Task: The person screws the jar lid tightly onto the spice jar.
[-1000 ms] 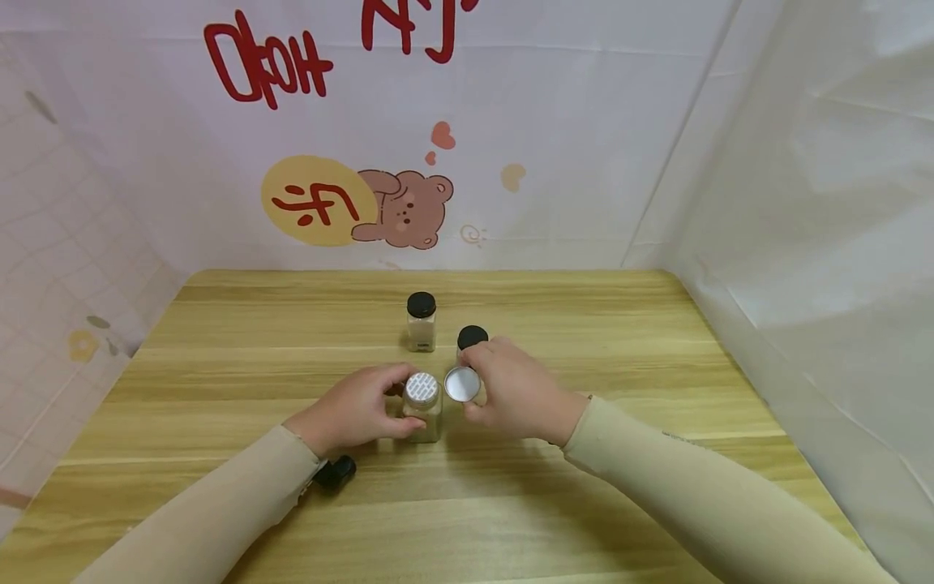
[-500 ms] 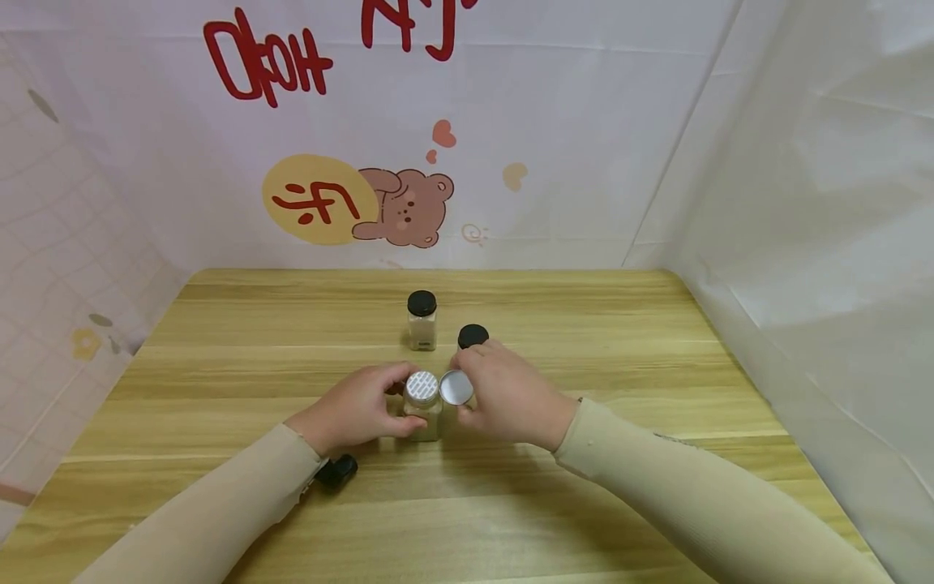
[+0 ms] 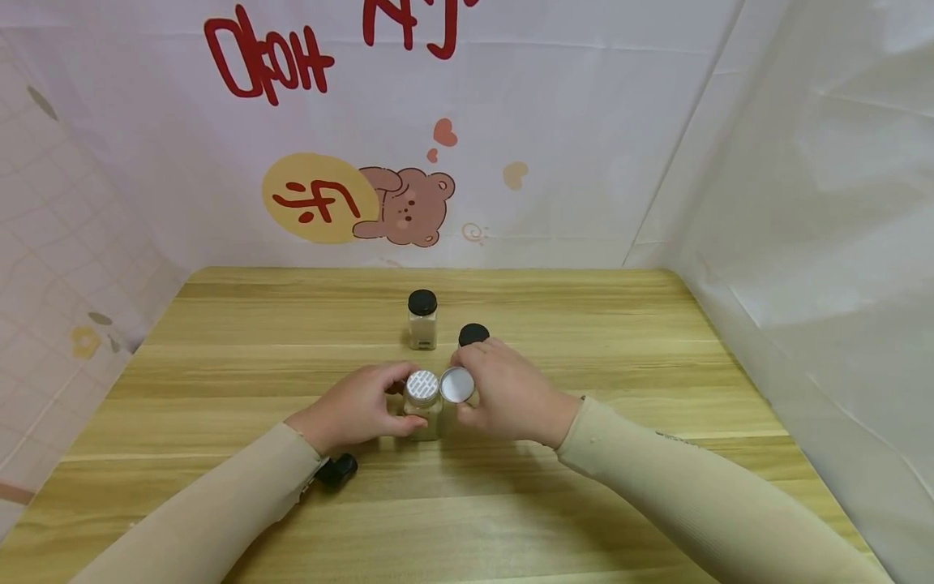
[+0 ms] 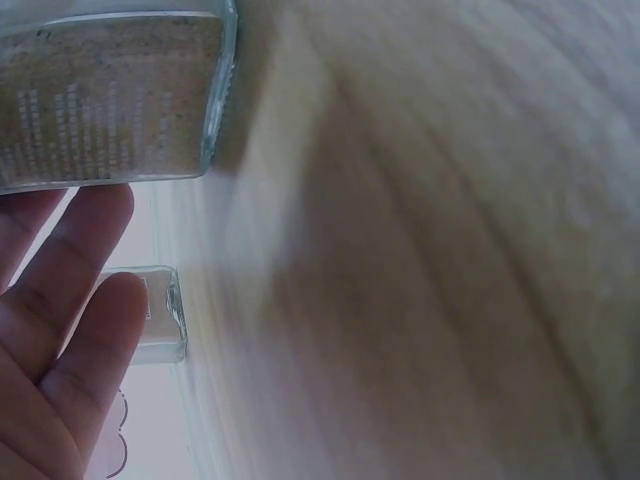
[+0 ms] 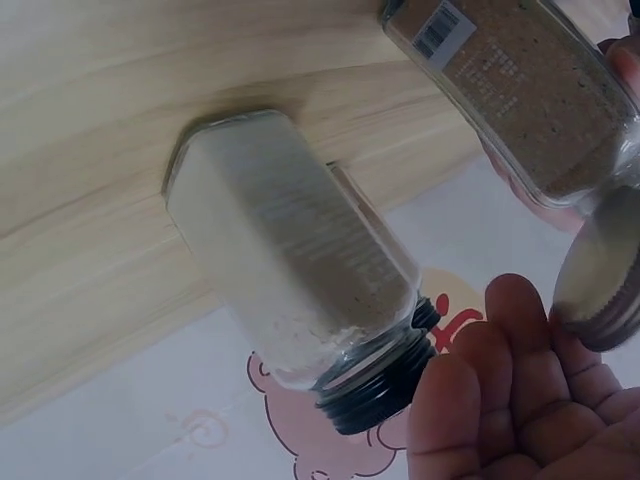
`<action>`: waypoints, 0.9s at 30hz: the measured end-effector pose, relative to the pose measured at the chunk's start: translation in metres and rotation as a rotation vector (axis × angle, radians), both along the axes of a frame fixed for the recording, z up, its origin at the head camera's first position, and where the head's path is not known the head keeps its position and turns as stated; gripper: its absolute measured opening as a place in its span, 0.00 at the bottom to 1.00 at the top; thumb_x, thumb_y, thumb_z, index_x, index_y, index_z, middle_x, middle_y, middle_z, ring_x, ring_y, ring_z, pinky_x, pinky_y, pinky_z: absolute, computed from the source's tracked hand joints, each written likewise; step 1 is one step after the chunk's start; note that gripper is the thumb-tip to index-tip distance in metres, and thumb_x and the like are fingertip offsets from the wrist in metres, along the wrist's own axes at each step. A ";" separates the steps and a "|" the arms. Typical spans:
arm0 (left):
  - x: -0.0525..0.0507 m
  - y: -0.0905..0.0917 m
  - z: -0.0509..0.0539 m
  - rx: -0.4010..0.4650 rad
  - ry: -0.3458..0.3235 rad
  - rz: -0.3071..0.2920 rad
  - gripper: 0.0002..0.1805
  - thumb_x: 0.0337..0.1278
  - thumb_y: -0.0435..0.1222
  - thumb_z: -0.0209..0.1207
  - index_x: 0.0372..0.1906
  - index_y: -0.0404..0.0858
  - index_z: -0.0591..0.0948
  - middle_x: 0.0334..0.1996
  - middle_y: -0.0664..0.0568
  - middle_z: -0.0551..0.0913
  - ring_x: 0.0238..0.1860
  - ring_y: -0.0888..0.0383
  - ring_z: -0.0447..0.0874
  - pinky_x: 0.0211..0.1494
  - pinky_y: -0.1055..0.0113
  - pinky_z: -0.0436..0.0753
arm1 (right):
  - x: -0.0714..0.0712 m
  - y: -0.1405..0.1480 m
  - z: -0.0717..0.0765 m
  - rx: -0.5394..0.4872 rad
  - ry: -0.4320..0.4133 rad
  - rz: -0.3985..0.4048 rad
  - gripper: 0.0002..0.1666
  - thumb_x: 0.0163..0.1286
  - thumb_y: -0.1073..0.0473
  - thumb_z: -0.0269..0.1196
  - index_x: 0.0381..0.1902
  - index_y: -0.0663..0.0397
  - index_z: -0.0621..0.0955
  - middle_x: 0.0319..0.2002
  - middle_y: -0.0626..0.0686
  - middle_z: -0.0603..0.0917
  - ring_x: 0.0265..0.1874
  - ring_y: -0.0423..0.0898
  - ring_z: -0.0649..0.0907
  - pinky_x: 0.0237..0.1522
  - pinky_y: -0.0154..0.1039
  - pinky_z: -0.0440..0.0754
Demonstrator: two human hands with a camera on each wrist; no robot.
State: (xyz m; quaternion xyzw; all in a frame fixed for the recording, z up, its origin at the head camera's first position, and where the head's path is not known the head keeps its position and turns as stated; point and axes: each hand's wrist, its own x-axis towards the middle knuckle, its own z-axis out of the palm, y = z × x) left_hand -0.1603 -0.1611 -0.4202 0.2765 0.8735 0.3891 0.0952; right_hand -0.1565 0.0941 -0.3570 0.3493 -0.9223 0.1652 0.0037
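My left hand (image 3: 361, 407) holds a square glass spice jar (image 3: 429, 423) upright on the table, thumb and fingers on opposite sides. Its perforated shaker top is uncovered. Brown seasoning with dark flecks fills the jar (image 5: 530, 95) in the right wrist view. Close beside its neck, my right hand (image 3: 507, 393) pinches a round lid (image 3: 457, 385), its pale inner face turned up and toward the jar. Just beyond the right hand is another jar, of which the head view shows mainly the black cap (image 3: 474, 333); in the right wrist view this jar (image 5: 290, 235) contains white powder.
A third jar with a black cap (image 3: 422, 320) stands farther back on the wooden table (image 3: 584, 324). Beneath the left wrist is a small black object (image 3: 339, 470), probably part of the wrist gear. A printed white sheet (image 3: 569, 122) hangs behind the table.
My right hand has moved slightly left, bringing the lid closer to the jar's neck; the lid's tilt has shifted a little. The left hand and its jar have stayed in place.
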 end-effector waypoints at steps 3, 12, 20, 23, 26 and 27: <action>0.000 0.000 0.000 0.004 -0.001 0.000 0.26 0.56 0.50 0.76 0.58 0.50 0.81 0.48 0.64 0.86 0.51 0.63 0.85 0.59 0.51 0.86 | 0.000 0.000 0.000 0.000 -0.005 -0.004 0.25 0.56 0.57 0.76 0.50 0.55 0.81 0.41 0.47 0.84 0.48 0.49 0.80 0.50 0.42 0.81; 0.000 0.000 0.000 0.004 0.007 0.002 0.27 0.56 0.50 0.77 0.57 0.49 0.81 0.48 0.64 0.86 0.50 0.63 0.85 0.59 0.52 0.86 | -0.001 -0.004 0.002 0.038 -0.005 -0.019 0.26 0.55 0.56 0.77 0.51 0.56 0.81 0.40 0.47 0.84 0.47 0.49 0.80 0.50 0.42 0.81; 0.000 0.000 0.000 0.003 0.024 0.007 0.24 0.54 0.51 0.77 0.53 0.51 0.81 0.45 0.66 0.85 0.47 0.64 0.84 0.56 0.53 0.86 | -0.001 -0.004 0.003 -0.006 -0.007 0.000 0.23 0.55 0.57 0.76 0.48 0.54 0.81 0.37 0.45 0.83 0.44 0.47 0.80 0.48 0.41 0.81; 0.000 0.000 0.000 0.006 0.021 0.009 0.24 0.54 0.51 0.77 0.54 0.51 0.81 0.45 0.66 0.85 0.48 0.64 0.84 0.57 0.53 0.86 | -0.002 -0.004 0.003 -0.041 -0.011 0.014 0.22 0.56 0.56 0.76 0.46 0.54 0.81 0.36 0.44 0.82 0.41 0.46 0.79 0.47 0.40 0.80; 0.001 0.000 0.000 0.008 0.021 0.010 0.24 0.54 0.51 0.77 0.54 0.51 0.82 0.45 0.65 0.86 0.48 0.63 0.84 0.57 0.53 0.86 | -0.003 -0.005 0.003 -0.067 -0.031 0.023 0.21 0.58 0.56 0.76 0.47 0.55 0.81 0.36 0.44 0.83 0.41 0.46 0.79 0.47 0.40 0.81; 0.001 0.000 0.000 0.009 0.020 0.010 0.24 0.54 0.50 0.77 0.54 0.51 0.82 0.45 0.65 0.86 0.48 0.63 0.84 0.57 0.53 0.86 | -0.004 -0.005 0.004 -0.074 -0.037 0.028 0.21 0.58 0.56 0.76 0.47 0.55 0.82 0.36 0.44 0.83 0.41 0.46 0.79 0.48 0.41 0.81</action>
